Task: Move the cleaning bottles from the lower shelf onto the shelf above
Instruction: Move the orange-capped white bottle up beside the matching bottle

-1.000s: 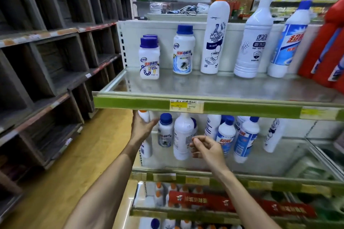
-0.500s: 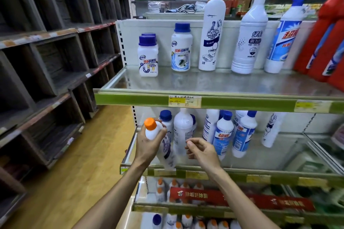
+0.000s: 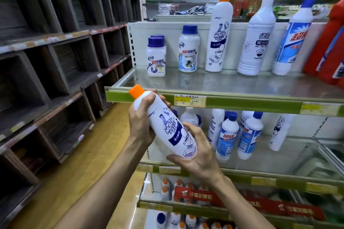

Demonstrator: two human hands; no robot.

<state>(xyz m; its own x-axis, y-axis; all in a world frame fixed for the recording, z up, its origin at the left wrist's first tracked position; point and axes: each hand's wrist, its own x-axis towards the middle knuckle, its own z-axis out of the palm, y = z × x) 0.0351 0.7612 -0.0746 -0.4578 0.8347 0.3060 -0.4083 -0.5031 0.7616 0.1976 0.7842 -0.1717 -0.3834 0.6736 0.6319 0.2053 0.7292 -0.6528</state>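
A tall white bottle with an orange cap [image 3: 163, 121] is tilted in the air in front of the shelves, between the two levels. My left hand [image 3: 142, 117] wraps around its upper part, just below the cap. My right hand [image 3: 197, 152] cups its base from below. The lower shelf [image 3: 260, 156] still holds several white bottles with blue caps [image 3: 228, 135]. On the upper shelf [image 3: 242, 87] stand several bottles, among them a matching orange-capped one [image 3: 219, 33] and small blue-capped jars [image 3: 156, 57].
Red bottles [image 3: 327, 42] crowd the upper shelf's right end. Dark wooden cubby shelving [image 3: 55, 61] lines the left side across a wooden-floor aisle [image 3: 74, 173]. Below, a shelf with a red banner [image 3: 204, 196] holds more orange-capped bottles.
My left hand drew the orange-capped bottle out of the lower shelf and raised it. My right hand left the shelf's bottles and took hold of its base.
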